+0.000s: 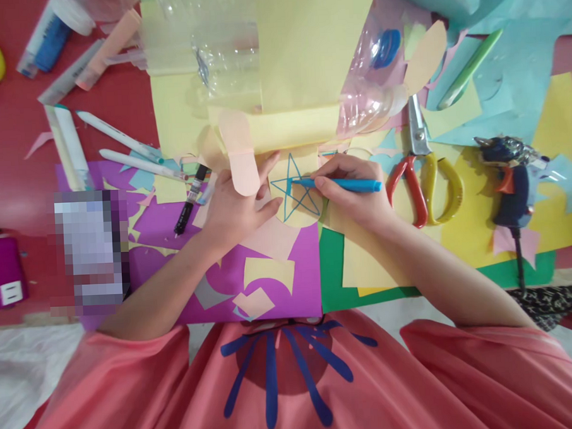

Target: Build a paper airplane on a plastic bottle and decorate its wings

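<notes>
My right hand (351, 189) is closed round a blue marker (360, 184), its tip on a pale yellow paper piece (295, 214). A five-pointed star is outlined there in blue, with a blue patch near its left inner edge. My left hand (240, 204) lies at the left edge of that paper, fingers apart and pressing down. A pale peach paper strip (244, 172) with rounded ends covers part of the left hand. Beneath are purple paper (303, 289) and cream sheets.
Red-and-yellow scissors (420, 145) and a glue gun (515, 185) lie to the right. Clear plastic bottles (227, 59) sit at the back. Markers (121, 136), a black pen (191, 203) and paper scraps (259, 302) lie left and in front. A green cutter (472, 70) is at back right.
</notes>
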A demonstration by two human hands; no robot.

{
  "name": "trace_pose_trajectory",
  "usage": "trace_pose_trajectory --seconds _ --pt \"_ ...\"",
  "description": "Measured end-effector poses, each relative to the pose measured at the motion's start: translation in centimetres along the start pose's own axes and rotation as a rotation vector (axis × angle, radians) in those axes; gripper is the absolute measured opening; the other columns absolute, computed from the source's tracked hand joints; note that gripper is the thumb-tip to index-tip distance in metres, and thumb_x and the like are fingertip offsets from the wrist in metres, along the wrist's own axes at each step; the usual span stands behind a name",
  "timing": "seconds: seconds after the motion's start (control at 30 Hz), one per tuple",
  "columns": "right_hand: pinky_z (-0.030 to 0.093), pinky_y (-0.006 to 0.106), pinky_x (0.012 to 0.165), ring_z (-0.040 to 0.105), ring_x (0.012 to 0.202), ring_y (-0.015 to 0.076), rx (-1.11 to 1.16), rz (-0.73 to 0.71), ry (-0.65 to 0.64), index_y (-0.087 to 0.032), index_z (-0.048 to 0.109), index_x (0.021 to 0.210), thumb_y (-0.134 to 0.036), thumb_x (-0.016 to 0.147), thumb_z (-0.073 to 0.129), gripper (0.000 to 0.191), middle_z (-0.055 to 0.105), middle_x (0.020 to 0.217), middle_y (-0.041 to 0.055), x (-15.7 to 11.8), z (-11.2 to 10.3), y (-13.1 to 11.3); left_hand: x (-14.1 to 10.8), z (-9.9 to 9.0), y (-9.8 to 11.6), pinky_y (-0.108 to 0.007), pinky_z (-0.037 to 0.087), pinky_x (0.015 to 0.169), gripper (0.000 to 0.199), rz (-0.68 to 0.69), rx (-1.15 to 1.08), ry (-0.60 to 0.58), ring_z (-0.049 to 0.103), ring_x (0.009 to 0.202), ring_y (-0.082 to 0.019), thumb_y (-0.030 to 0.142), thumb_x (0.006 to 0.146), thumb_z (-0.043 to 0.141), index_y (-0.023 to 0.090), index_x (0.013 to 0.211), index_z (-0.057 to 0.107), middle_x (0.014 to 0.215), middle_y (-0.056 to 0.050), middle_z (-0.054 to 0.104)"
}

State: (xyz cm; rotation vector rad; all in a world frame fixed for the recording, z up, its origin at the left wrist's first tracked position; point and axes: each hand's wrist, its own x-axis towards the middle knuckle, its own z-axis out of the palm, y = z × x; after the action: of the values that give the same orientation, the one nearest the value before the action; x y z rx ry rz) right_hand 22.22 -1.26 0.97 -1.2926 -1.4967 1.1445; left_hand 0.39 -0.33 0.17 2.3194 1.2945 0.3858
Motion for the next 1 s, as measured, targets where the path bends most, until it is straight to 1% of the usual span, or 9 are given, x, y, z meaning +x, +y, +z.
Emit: trace_pose_trajectory --seconds 0.1,0.2,0.37,0.5,0.73,0.8,0.87,0.93,1.0 --pt "0.046 0.022 0.052 0.058 0.056 0.0089 -0.015 0.005 0.019 -0.020 0.063 0.069 -0.019 0.075 0.065 0.007 0.064 0.063 -0.0029 -0.01 -0.01 0.01 -0.03 0.05 -0.08 -0.036 0.042 0.089 0.060 -0.002 -0.003 0.005 0.053 0.071 -0.015 0.029 0.089 0.056 0.021 0.146 0.043 0.072 0.004 0.053" --pt "0.046 0.023 0.051 0.058 0.056 0.0096 -0.027 0.007 0.006 -0.021 0.063 0.069 -0.020 0.075 0.065 0.007 0.065 0.063 -0.0025 -0.05 0.00 0.05 -0.02 0.11 -0.11 -0.034 0.042 0.090 0.060 -0.006 -0.004 0.009 0.053 0.072 -0.014 0.028 0.088 0.057 0.024 0.146 0.042 0.073 0.005 0.053" --pt "0.044 0.023 0.050 0.055 0.054 0.0093 -0.022 0.000 -0.019 -0.019 0.062 0.067 -0.022 0.076 0.065 0.010 0.063 0.060 -0.0017 -0.19 -0.01 0.13 0.05 0.03 0.03 -0.034 0.043 0.088 0.061 -0.012 -0.008 -0.019 0.054 0.072 -0.015 0.028 0.089 0.055 0.020 0.147 0.041 0.073 0.004 0.053" --pt "0.042 0.024 0.050 0.051 0.052 0.0083 -0.051 0.014 -0.043 -0.018 0.061 0.065 -0.027 0.076 0.067 0.016 0.060 0.058 -0.0022 -0.28 -0.10 0.09 0.06 -0.06 0.01 -0.032 0.043 0.086 0.060 -0.010 -0.007 -0.018 0.054 0.072 -0.014 0.028 0.089 0.056 0.023 0.147 0.041 0.074 0.004 0.054" --pt "0.040 0.023 0.049 0.050 0.051 0.0088 -0.078 -0.023 -0.073 -0.019 0.060 0.060 -0.029 0.075 0.065 0.019 0.059 0.053 -0.0023 -0.28 -0.16 -0.04 0.13 -0.08 0.09 -0.033 0.044 0.084 0.060 -0.016 -0.010 -0.017 0.054 0.071 -0.015 0.028 0.088 0.057 0.023 0.147 0.041 0.073 0.003 0.057" --pt "0.041 0.024 0.049 0.052 0.051 0.0090 -0.051 -0.026 -0.055 -0.019 0.061 0.062 -0.029 0.076 0.066 0.018 0.060 0.055 -0.0021 -0.25 -0.18 0.06 0.12 -0.07 0.15 -0.034 0.044 0.084 0.060 -0.020 -0.002 -0.014 0.054 0.071 -0.015 0.028 0.088 0.056 0.021 0.146 0.042 0.073 0.003 0.057" --pt "0.044 0.024 0.051 0.055 0.054 0.0096 -0.014 -0.023 -0.011 -0.019 0.061 0.065 -0.027 0.077 0.066 0.016 0.063 0.060 -0.0015 -0.20 -0.21 0.20 0.09 -0.06 0.15 -0.035 0.044 0.085 0.060 -0.014 0.003 -0.010 0.053 0.071 -0.015 0.028 0.089 0.056 0.020 0.146 0.042 0.073 0.003 0.056" --pt "0.047 0.025 0.054 0.058 0.057 0.0100 0.012 -0.011 0.031 -0.020 0.062 0.068 -0.025 0.078 0.066 0.012 0.065 0.065 -0.0012 -0.15 -0.22 0.32 0.04 -0.06 0.13 -0.035 0.044 0.086 0.060 -0.006 0.003 -0.010 0.053 0.072 -0.016 0.029 0.089 0.056 0.021 0.146 0.042 0.073 0.003 0.056" --pt "0.048 0.025 0.057 0.060 0.060 0.0104 0.022 0.001 0.039 -0.020 0.062 0.070 -0.023 0.079 0.066 0.010 0.066 0.068 -0.0012 -0.12 -0.19 0.36 0.03 -0.08 0.10 -0.035 0.044 0.086 0.059 -0.002 0.001 -0.013 0.053 0.072 -0.016 0.029 0.089 0.055 0.022 0.146 0.041 0.073 0.003 0.056"
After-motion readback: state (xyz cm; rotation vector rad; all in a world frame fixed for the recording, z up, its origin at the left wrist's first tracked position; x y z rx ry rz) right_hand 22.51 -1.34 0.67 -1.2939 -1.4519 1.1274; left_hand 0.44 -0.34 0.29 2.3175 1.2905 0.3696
